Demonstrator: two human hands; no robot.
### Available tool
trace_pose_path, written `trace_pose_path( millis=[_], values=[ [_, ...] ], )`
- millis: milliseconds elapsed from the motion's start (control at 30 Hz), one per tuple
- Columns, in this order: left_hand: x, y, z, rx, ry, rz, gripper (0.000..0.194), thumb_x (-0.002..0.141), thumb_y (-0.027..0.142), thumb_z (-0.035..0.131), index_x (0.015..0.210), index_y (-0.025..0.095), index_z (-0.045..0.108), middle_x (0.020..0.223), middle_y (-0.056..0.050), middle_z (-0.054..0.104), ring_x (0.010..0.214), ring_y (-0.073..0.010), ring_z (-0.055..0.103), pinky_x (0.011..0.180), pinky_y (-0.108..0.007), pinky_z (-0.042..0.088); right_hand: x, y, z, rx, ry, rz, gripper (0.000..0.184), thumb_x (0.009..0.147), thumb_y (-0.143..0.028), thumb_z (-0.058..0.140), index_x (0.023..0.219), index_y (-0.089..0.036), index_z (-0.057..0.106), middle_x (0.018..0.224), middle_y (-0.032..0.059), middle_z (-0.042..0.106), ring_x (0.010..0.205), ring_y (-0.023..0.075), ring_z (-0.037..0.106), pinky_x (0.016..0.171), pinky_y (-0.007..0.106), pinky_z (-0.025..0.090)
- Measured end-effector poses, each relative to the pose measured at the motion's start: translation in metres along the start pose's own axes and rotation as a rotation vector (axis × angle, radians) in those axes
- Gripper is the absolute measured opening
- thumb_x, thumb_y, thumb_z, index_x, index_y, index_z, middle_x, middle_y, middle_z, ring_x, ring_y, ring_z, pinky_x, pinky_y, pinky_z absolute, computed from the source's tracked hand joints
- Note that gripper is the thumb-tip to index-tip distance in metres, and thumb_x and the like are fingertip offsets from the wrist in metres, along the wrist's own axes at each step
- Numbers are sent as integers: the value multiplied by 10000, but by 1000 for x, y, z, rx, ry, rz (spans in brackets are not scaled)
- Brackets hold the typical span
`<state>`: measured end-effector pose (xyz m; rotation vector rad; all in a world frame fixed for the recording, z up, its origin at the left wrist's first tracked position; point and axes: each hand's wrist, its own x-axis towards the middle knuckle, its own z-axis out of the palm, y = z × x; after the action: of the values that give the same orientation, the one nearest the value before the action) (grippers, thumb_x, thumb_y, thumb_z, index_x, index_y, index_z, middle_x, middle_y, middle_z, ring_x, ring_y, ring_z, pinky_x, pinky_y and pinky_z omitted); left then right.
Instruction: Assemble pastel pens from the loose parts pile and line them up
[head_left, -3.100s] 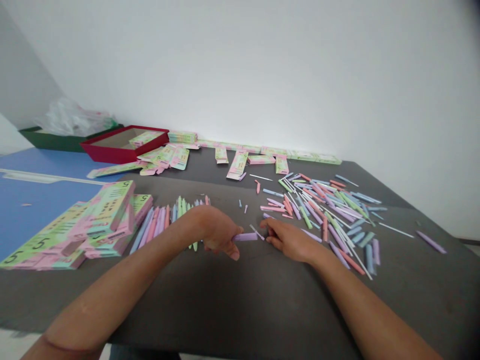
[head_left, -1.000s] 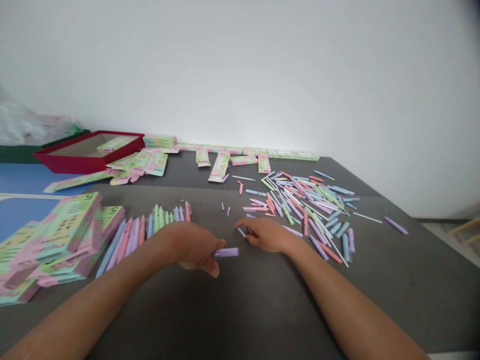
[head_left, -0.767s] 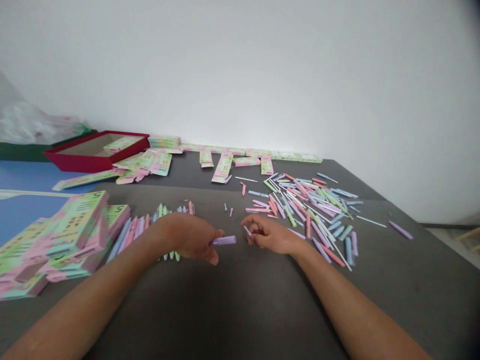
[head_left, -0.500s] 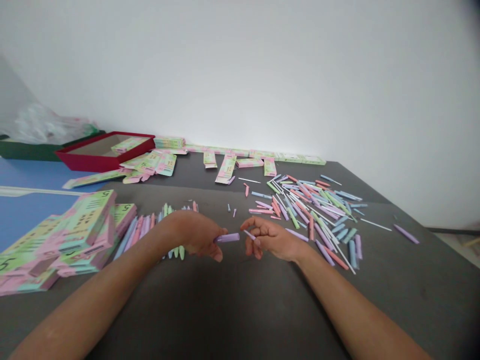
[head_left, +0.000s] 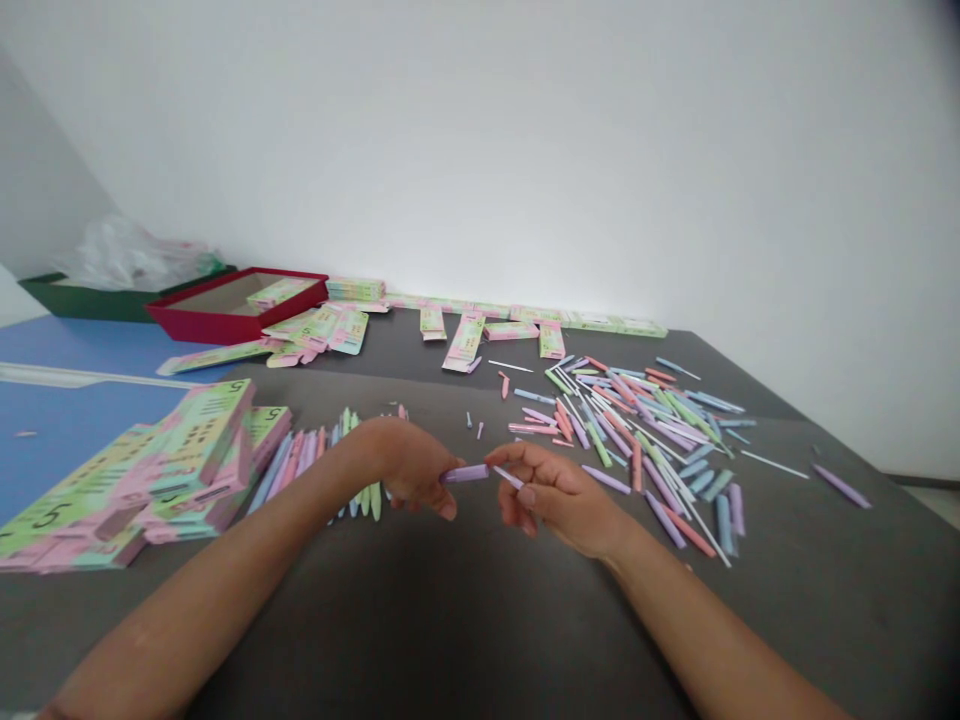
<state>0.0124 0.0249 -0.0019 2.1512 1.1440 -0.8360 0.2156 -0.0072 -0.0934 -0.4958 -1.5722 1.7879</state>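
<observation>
My left hand (head_left: 409, 462) is closed around a purple pen barrel (head_left: 469, 472), whose free end points right. In my right hand (head_left: 555, 492), thumb and fingers pinch a slender pale purple pen part (head_left: 508, 477); its exact kind is too small to tell. The two pieces lie nearly end to end with a small gap. Behind and below my left forearm is a row of pastel pens (head_left: 300, 452), partly hidden by the arm. To the right of my right hand spreads a loose heap of pastel pen parts (head_left: 637, 420) and thin white refills (head_left: 679, 480).
Printed pen boxes (head_left: 199, 435) are stacked at the left. Flattened cartons (head_left: 330, 328) lie near a red tray (head_left: 217, 325), with a green tray (head_left: 97, 300) holding clear plastic behind. More small boxes (head_left: 514, 330) line the wall. A lone purple pen part (head_left: 841, 487) lies far right.
The pen barrel and the slender part have come closer together, almost end to end. The whole view has shifted slightly, so the table's contents appear farther right.
</observation>
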Motion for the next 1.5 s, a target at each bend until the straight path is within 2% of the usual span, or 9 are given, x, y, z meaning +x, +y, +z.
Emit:
trace_pose_path(
  millis=[367, 600, 967, 1300, 1500],
  values=[
    [2, -3, -1, -42, -25, -5, 341, 873, 311, 528, 1169, 159, 605, 892, -105, 741, 700, -185, 673, 519, -223, 437, -4, -8, 14, -317, 86, -16, 338, 932, -271, 481, 1259, -190, 502, 736, -1, 615, 547, 73, 488, 520, 195, 400],
    [3, -2, 0, -58, -61, 8, 345, 876, 305, 523, 1162, 137, 617, 920, -132, 743, 740, -215, 694, 541, -242, 464, -3, -8, 17, -378, 173, -35, 284, 943, -255, 441, 1199, -181, 539, 765, 1, 614, 545, 74, 509, 526, 212, 408],
    [7, 6, 4, -45, -75, 3, 405, 856, 335, 551, 1227, 175, 578, 859, -92, 748, 681, -202, 684, 525, -241, 454, -1, -10, 24, -466, 239, 0, 87, 920, -241, 482, 966, -174, 514, 781, 16, 656, 610, 99, 572, 582, 232, 452],
    [5, 7, 4, -47, -87, 5, 405, 869, 325, 541, 1245, 175, 554, 898, -100, 747, 694, -196, 688, 531, -234, 456, -1, -6, 22, -507, 275, -19, 114, 920, -300, 502, 921, -186, 509, 735, -3, 617, 591, 97, 531, 557, 222, 412],
    [4, 8, 4, -73, -85, 11, 384, 855, 324, 553, 1210, 179, 567, 899, -107, 744, 681, -200, 687, 495, -224, 437, -3, -2, 20, -605, 316, -72, 127, 903, -323, 541, 901, -198, 518, 717, -12, 588, 617, 106, 506, 576, 226, 382]
  ],
)
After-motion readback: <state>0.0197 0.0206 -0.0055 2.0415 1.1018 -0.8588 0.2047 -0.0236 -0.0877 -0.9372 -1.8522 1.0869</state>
